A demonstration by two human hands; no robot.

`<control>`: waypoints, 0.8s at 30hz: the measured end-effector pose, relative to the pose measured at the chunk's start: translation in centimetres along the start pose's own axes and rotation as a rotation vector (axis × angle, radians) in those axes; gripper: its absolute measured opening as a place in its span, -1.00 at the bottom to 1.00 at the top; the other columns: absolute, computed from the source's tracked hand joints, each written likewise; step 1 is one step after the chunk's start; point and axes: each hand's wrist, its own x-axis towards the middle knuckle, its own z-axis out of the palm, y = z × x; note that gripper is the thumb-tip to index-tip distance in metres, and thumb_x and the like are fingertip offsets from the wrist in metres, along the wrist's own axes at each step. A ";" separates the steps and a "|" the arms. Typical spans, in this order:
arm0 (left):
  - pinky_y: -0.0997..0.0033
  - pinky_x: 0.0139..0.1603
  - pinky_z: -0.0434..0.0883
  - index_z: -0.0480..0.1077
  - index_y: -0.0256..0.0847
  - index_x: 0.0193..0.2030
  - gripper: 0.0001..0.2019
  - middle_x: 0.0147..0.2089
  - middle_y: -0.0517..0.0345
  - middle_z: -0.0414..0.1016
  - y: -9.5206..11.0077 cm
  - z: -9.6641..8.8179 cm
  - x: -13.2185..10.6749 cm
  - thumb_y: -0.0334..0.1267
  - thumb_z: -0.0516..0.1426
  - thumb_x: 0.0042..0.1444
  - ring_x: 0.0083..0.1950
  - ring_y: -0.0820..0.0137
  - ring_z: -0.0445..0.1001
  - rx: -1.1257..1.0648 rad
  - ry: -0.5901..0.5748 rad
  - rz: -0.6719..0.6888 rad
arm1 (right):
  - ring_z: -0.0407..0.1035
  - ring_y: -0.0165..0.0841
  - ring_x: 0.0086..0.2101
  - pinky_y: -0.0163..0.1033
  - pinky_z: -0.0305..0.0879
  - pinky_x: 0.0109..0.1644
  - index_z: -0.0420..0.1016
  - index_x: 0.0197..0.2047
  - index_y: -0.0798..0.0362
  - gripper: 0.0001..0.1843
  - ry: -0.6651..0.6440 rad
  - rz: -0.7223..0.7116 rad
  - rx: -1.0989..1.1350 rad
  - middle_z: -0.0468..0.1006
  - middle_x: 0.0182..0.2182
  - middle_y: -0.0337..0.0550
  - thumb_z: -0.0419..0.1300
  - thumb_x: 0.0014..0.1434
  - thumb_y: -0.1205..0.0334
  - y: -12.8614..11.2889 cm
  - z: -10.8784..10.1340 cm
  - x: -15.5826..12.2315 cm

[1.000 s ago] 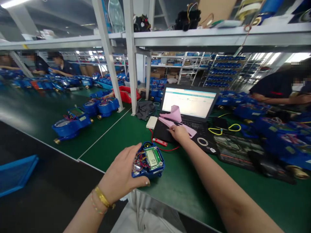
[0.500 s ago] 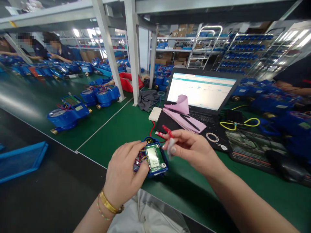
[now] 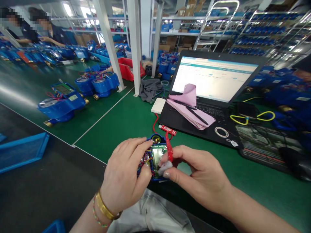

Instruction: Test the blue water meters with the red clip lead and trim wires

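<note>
Blue-cased device [image 3: 157, 154], wires [image 3: 146, 157] exposed

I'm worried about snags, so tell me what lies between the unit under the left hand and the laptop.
The head view shows a red stick and part of a red cable between the unit and the laptop.

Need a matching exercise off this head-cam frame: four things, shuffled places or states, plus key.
Things
1. Left hand
2. Pink sheets
3. Right hand
4. Grey cloth

Places/states
A. On the green tabletop, beside a white post
B. Holding a small red-and-whitish item
C. On the laptop
D. Against the wired side of the open blue device

Pairs: 1-D, 2-C, 3-B, 4-A
</note>
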 end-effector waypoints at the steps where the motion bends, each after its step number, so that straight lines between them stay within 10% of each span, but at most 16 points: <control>1: 0.02 0.14 0.31 0.29 -0.25 0.11 -0.61 0.10 0.00 0.38 -0.1 0.0 0.0 -0.36 -0.07 0.13 0.11 0.23 0.33 -0.003 -0.005 0.002 | 0.40 -0.54 -0.46 -0.50 0.35 -0.33 0.43 -0.24 0.06 -0.79 -0.007 -0.006 -0.018 0.55 -0.43 -0.33 0.25 0.06 0.49 0.0 0.1 0.0; 24: 0.00 0.14 0.33 0.27 -0.26 0.12 -0.59 0.13 -0.02 0.37 -0.3 -0.1 0.3 -0.37 -0.06 0.13 0.13 0.21 0.33 0.015 -0.033 0.016 | 0.40 -0.48 -0.50 -0.40 0.32 -0.42 0.37 -0.26 -0.01 -0.91 -0.054 -0.034 -0.209 0.53 -0.47 -0.32 0.18 0.16 0.37 0.1 0.2 0.1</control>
